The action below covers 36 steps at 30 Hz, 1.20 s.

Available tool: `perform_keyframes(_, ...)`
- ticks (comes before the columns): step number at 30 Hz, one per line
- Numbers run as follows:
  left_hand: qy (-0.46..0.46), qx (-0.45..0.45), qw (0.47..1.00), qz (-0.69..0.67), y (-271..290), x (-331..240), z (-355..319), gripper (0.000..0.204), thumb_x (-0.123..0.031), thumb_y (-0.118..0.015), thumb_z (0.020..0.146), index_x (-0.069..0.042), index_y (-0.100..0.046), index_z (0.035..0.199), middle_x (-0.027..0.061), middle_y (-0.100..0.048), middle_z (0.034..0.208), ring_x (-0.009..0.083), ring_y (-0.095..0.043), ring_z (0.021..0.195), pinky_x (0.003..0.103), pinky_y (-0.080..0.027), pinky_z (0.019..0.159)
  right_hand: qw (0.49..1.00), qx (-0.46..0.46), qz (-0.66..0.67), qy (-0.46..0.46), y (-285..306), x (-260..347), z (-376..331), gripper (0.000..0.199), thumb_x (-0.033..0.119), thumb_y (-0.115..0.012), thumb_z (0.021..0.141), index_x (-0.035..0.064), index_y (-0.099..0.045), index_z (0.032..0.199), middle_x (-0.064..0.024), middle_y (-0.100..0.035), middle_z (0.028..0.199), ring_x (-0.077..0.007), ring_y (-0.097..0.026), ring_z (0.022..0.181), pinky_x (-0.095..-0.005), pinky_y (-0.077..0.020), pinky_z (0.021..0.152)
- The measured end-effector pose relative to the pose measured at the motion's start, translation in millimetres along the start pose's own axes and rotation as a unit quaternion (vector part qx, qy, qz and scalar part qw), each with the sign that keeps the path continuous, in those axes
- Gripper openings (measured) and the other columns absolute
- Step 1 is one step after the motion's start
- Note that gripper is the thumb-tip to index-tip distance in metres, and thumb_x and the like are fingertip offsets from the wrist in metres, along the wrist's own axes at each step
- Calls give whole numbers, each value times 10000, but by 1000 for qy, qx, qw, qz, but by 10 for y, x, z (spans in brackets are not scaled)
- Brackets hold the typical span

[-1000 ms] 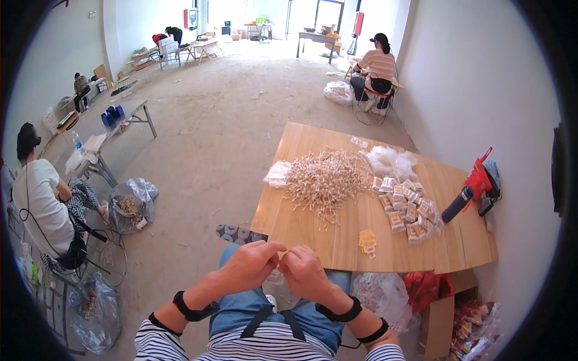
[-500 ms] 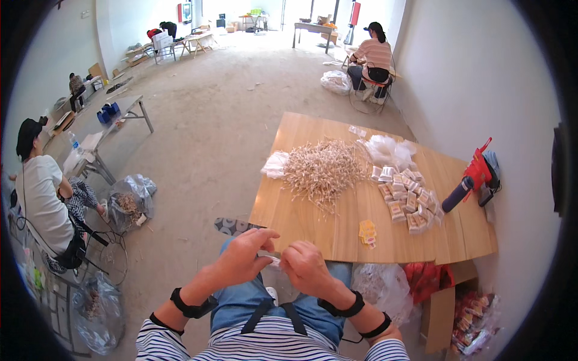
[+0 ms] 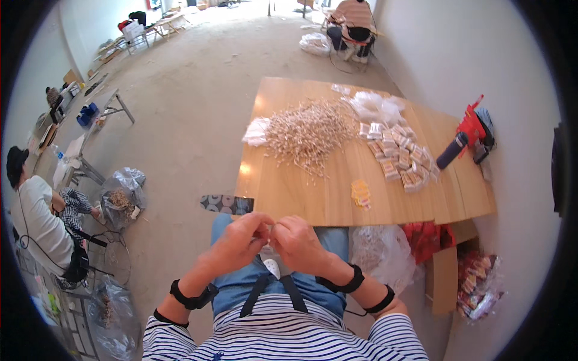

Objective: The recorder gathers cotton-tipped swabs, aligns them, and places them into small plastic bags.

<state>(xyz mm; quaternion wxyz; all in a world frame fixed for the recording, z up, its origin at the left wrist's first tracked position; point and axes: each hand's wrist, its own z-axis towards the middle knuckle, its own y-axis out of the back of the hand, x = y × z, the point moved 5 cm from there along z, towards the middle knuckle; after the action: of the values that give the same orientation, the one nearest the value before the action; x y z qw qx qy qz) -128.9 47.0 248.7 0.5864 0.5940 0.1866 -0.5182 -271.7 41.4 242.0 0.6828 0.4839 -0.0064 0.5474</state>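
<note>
2 hands meet over the lap at 6 o'clock: the left hand (image 3: 238, 240) and right hand (image 3: 298, 242) are pinched together, fingertips touching, on a small pale piece (image 3: 269, 231) that is too tiny to identify. Just beyond them lies the near edge of the wooden table (image 3: 301, 198). On the table, a heap of thin pale sticks (image 3: 307, 129) lies toward 12 o'clock, with small packets (image 3: 397, 156) at 2 o'clock and a yellow packet (image 3: 360, 194) nearer, apart from both.
</note>
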Motion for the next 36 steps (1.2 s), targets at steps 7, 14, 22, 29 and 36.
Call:
perform_keyframes(7, 5, 15, 1000, -7, -17, 76, 38, 323, 92, -637, 812, -2, -538, 1105, 69, -620, 863, 156, -625, 801, 312, -523, 746, 999, -9, 17, -36, 171, -84, -122, 97, 66, -643, 747, 36, -551, 754, -152, -566, 733, -368, -583, 738, -475, -454, 661)
perform_keyframes(14, 58, -60, 949, -303, -159, 267, 192, 414, 60, -682, 801, -11, -554, 1188, 47, -650, 1045, 133, -623, 984, 272, -501, 866, 984, -45, 76, -155, 345, -293, -298, 93, 66, -657, 774, 9, -583, 773, -159, -586, 753, -338, -593, 726, -431, -462, 645)
perform_keyframes(22, 146, 0, 886, -440, -813, 474, 314, 258, 2, -680, 867, -6, -609, 1116, 30, -672, 1026, 91, -644, 934, 251, -519, 831, 926, -132, 203, -288, 497, -524, -496, 98, 46, -687, 799, -14, -619, 837, -96, -566, 723, -188, -550, 668, -308, -446, 618)
perform_keyframes(29, 158, 23, 917, -366, -867, 425, 394, 182, -11, -695, 866, -7, -623, 1033, 12, -668, 955, 68, -629, 895, 228, -510, 788, 958, -131, 151, -205, 587, -595, -381, 111, 29, -680, 806, -5, -598, 873, -98, -562, 766, -196, -547, 678, -312, -439, 613)
perform_keyframes(36, 160, 49, 924, -343, -987, 447, 452, 167, 4, -693, 855, -3, -621, 1005, -10, -639, 910, 47, -595, 855, 216, -487, 748, 972, -94, 76, -202, 526, -676, -423, 94, 16, -648, 814, -2, -556, 818, -150, -557, 765, -308, -554, 684, -372, -425, 595)
